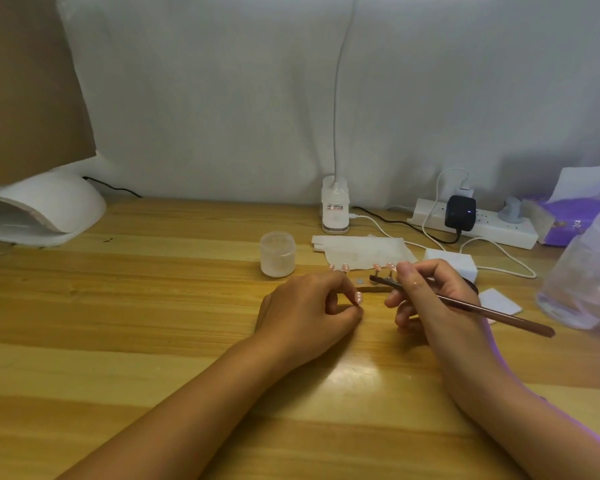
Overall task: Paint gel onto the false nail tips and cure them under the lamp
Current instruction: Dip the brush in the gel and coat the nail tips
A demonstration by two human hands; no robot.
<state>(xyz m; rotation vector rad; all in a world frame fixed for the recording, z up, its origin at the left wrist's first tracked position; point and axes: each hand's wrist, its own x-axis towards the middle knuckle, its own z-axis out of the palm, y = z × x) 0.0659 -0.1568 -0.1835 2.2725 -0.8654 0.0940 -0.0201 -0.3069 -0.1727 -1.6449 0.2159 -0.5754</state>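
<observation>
Left hand point(309, 306) pinches one false nail tip point(359, 298) between thumb and forefinger. Right hand point(430, 296) grips a brush point(499, 315), its head just beside that tip. Other tips point(343, 268) stand behind. The frosted jar point(278, 254) is near, contents unclear. The curing lamp point(42, 209) sits far left.

Table point(118, 306) open toward the curing lamp point(49, 209) (jar point(278, 254) mid-desk); cables point(430, 237) crowd right.
</observation>
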